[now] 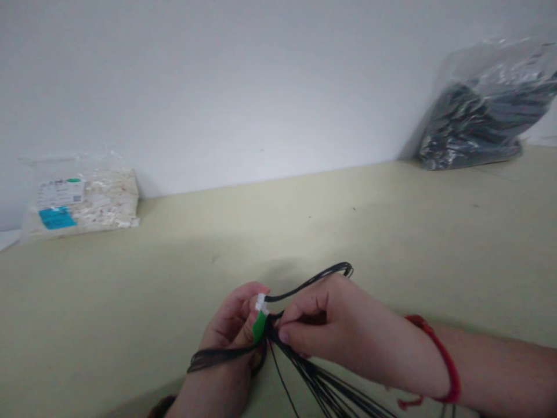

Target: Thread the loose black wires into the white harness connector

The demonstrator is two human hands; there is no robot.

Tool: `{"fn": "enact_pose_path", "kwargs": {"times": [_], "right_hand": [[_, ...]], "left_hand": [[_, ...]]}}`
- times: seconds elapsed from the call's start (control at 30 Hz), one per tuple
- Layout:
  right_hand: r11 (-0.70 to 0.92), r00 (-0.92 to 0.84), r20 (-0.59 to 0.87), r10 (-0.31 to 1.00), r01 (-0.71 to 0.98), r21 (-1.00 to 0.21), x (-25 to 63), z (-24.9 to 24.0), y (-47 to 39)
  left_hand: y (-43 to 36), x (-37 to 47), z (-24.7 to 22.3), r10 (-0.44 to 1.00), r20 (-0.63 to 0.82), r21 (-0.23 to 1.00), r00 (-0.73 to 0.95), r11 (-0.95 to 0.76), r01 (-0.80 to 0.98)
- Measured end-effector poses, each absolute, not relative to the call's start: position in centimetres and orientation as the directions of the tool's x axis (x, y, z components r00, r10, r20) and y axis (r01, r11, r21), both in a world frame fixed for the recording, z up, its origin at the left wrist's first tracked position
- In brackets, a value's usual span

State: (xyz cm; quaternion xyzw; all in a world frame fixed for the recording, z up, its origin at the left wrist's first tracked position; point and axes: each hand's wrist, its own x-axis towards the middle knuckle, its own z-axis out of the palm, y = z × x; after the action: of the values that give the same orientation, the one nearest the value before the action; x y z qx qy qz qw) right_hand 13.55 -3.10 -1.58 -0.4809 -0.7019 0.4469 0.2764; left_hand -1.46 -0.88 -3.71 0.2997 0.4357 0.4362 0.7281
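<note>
My left hand (232, 334) is closed around a small white connector (261, 302) with a green piece (259, 326) just below it. Black wires (322, 383) fan out from there toward the lower right. Another bundle loops back over my left wrist, and a thin loop of black wire (308, 283) runs from the connector's top to above my right hand. With thumb and forefinger pinched, my right hand (324, 316) grips a black wire close beside the connector. The wire's tip is hidden by the fingers.
A clear bag of small white parts (108, 197), with a label and a blue sticker, leans at the back left against the white wall (270, 87). At the back right stands a clear bag of black wires (478, 125). The tabletop (174, 261) is pale yellow-green.
</note>
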Motion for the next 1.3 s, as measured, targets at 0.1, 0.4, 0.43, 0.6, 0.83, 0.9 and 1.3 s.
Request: {"fn": "enact_pose_path", "kwargs": {"times": [0.1,0.4,0.43,0.6,0.83,0.9,1.3], "right_hand": [[0.156,-0.326,-0.013,0.945,0.486,-0.86,13.2,-1.7,-3.5],[0.191,-0.27,0.019,0.963,0.626,-0.756,13.1,-1.6,-3.5],[0.21,-0.266,0.038,0.963,0.658,-0.723,13.0,-1.5,-3.6],[0.291,-0.253,0.146,0.956,0.766,-0.574,13.8,0.8,-3.9],[-0.123,-0.745,-0.041,0.666,-0.056,-0.991,20.7,4.5,-2.1],[0.112,-0.636,0.13,0.76,-0.069,-0.991,21.7,4.4,-1.2],[0.164,-0.329,0.096,0.939,0.183,-0.969,15.6,4.6,-4.6]], "left_hand": [[-0.8,-1.5,-3.8,0.889,-0.361,0.796,0.282,0.451,-0.404],[-0.6,-1.6,-4.3,0.856,-0.432,0.77,0.286,0.514,-0.378],[-0.6,-1.6,-4.3,0.853,-0.434,0.769,0.29,0.519,-0.374],[-0.7,-1.7,-3.8,0.855,-0.419,0.774,0.305,0.512,-0.373],[-0.8,-1.6,-3.8,0.83,-0.457,0.739,0.321,0.555,-0.382],[-0.6,-1.5,-4.0,0.836,-0.459,0.74,0.299,0.547,-0.392],[-1.0,-1.6,-3.9,0.83,-0.464,0.724,0.31,0.557,-0.406]]}}
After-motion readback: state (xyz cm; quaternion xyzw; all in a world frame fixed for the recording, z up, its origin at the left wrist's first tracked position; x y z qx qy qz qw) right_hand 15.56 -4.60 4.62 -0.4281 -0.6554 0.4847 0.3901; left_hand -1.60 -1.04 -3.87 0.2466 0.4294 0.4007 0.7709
